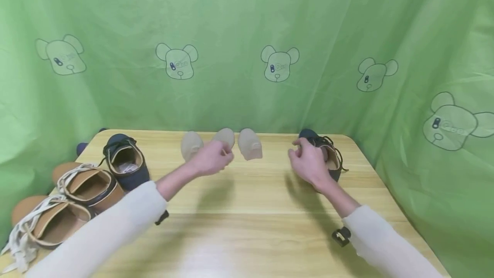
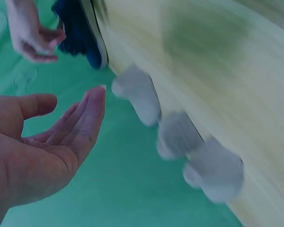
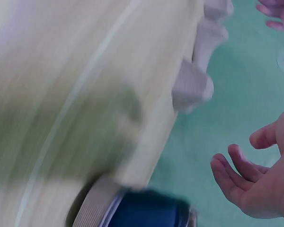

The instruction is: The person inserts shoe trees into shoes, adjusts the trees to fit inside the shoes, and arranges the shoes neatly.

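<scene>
My left hand (image 1: 211, 158) hovers above the table in front of the grey-beige shoe inserts, its fingers loosely bent and holding nothing; in the left wrist view the palm (image 2: 42, 151) is bare. Three inserts lie along the back edge: one at the left (image 1: 191, 144), one partly behind my left hand (image 1: 225, 136), one to its right (image 1: 250, 144). My right hand (image 1: 308, 162), also with nothing in it, is above and beside a dark blue laced shoe (image 1: 334, 174) at the back right, covering part of it. Whether it touches the shoe is unclear in the head view.
A dark blue shoe (image 1: 135, 178) and two brown shoes with white laces, one behind (image 1: 109, 196) and one nearer (image 1: 36, 205), stand along the left side of the wooden table (image 1: 247, 235). A green curtain (image 1: 231, 20) with bear-head prints surrounds the table.
</scene>
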The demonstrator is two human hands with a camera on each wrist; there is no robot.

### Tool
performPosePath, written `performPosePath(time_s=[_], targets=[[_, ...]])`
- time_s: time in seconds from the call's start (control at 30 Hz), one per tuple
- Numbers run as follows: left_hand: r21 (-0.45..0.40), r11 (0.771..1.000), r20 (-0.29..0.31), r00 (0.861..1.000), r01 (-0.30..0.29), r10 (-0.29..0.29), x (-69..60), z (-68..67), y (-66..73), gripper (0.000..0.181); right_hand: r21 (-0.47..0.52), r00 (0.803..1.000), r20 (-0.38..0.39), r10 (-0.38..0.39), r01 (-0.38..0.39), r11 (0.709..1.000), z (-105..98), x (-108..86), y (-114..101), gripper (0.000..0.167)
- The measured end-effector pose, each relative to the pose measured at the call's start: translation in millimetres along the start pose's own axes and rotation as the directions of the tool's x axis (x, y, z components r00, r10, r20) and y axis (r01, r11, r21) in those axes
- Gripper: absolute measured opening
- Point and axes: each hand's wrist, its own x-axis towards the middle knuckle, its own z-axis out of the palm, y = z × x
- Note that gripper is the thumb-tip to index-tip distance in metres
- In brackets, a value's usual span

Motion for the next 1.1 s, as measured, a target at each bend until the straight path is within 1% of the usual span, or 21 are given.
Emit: performPosePath(time_s=[0.07, 0.13, 0.2, 0.3, 0.47, 0.53, 0.6, 0.7, 0.83, 0.93, 1.03, 1.1], targets=[[-0.02, 0.999, -0.003, 1.0, 0.026, -0.026, -5.5, -14.1, -9.7, 0.027, 0.024, 0.999, 0.035, 0.001, -0.002, 1.0, 10.4, 1.5, -9.9, 0.039], [-0.011, 0.999, -0.016, 0.999, 0.043, -0.043, -10.9, -27.9, -19.0, 0.029, 0.046, 0.998, 0.069, 0.004, -0.007, 0.999, 19.2, 3.3, -21.0, 0.039], [0.021, 0.998, -0.032, 0.998, 0.058, -0.057, -17.6, -42.9, -26.4, 0.03, 0.059, 0.995, 0.096, 0.016, -0.022, 0.998, 27.8, 5.5, -33.1, 0.04], [0.082, 0.992, -0.059, 0.994, 0.095, -0.09, -27.8, -67.2, -35.7, 0.035, 0.109, 0.991, 0.126, 0.036, -0.049, 0.993, 37.6, 8.4, -52.8, 0.04], [0.201, 0.968, -0.116, 0.985, 0.148, -0.126, -43.8, -108.5, -50.0, 0.043, 0.213, 0.986, 0.16, 0.039, -0.073, 0.974, 50.7, 11.7, -84.4, 0.042], [0.239, 0.954, -0.145, 0.978, 0.181, -0.149, -49.8, -123.1, -58.5, 0.044, 0.243, 0.984, 0.175, 0.027, -0.07, 0.968, 56.7, 13.3, -96.1, 0.044], [0.259, 0.942, -0.169, 0.97, 0.213, -0.173, -55.2, -135.6, -68.5, 0.045, 0.266, 0.981, 0.191, 0.023, -0.075, 0.961, 63.7, 15.3, -106.8, 0.046], [0.275, 0.926, -0.204, 0.957, 0.259, -0.207, -62.2, -150.1, -85.8, 0.048, 0.297, 0.977, 0.211, 0.02, -0.084, 0.951, 75.4, 18.0, -122.4, 0.05], [0.291, 0.904, -0.227, 0.941, 0.313, -0.252, -70.1, -163.6, -107.0, 0.053, 0.354, 0.967, 0.252, 0.029, -0.12, 0.927, 91.1, 17.4, -144.2, 0.053], [0.295, 0.889, -0.224, 0.93, 0.35, -0.292, -75.3, -170.4, -121.4, 0.059, 0.383, 0.956, 0.293, 0.032, -0.148, 0.912, 103.5, 13.3, -161.4, 0.056], [0.304, 0.876, -0.218, 0.923, 0.373, -0.317, -79.4, -175.0, -134.8, 0.062, 0.404, 0.951, 0.308, 0.006, -0.137, 0.905, 116.7, 9.0, -177.4, 0.057], [0.305, 0.872, -0.211, 0.92, 0.383, -0.33, -82.1, -177.3, -142.1, 0.063, 0.418, 0.95, 0.313, -0.01, -0.128, 0.899, 125.3, 6.6, -187.6, 0.055]])
